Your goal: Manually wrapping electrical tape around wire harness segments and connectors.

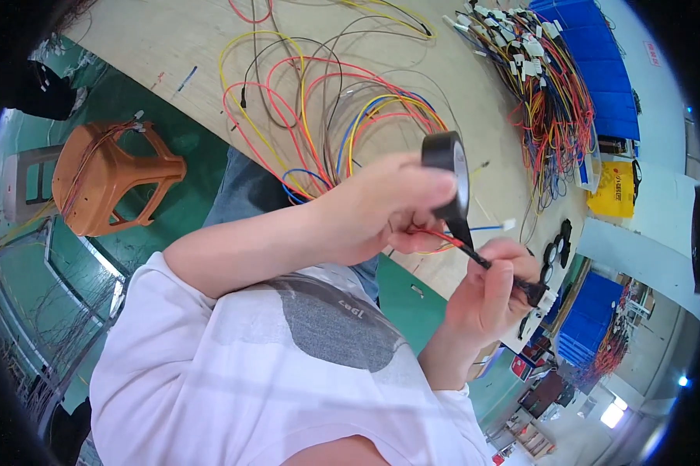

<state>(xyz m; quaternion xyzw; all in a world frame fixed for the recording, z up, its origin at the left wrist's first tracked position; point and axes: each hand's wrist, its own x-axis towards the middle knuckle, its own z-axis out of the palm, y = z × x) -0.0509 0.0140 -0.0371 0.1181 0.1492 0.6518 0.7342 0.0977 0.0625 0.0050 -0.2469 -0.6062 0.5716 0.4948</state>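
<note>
My left hand is closed around a roll of black tape, its thumb against the roll's side. Red and other coloured wires of a wire harness run out below its fingers. A strip of tape stretches from the roll down to the harness. My right hand pinches the harness where black wrapping covers it, close to a connector at its end. The wires trail back past my left wrist in loose red, yellow, blue and grey loops over the wooden table.
A thick heap of bundled harnesses with white connectors lies at the table's far right, beside blue bins. More tape rolls lie near the right edge. An orange stool with wires on it stands at the left.
</note>
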